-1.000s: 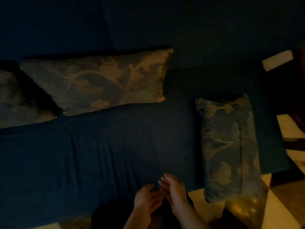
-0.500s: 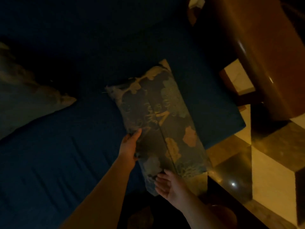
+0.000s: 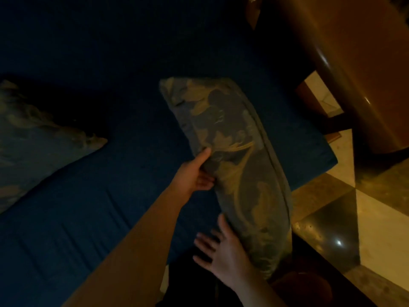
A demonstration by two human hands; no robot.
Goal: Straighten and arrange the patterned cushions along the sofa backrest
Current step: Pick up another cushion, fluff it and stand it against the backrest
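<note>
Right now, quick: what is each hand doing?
Left hand: closed on the left edge of the patterned cushion, thumb on top.
Right hand: open, fingers spread, pressed against the cushion's near end, not gripping.

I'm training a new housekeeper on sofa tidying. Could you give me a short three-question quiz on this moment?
1. True or false: the left hand grips the patterned cushion by its side edge.
2. Where is the right hand? A) flat against the cushion's near end B) on the wooden furniture C) out of view
3. Fill in: a second cushion lies to the ___ on the blue sofa.

Key: 1 true; 2 A; 3 left
</note>
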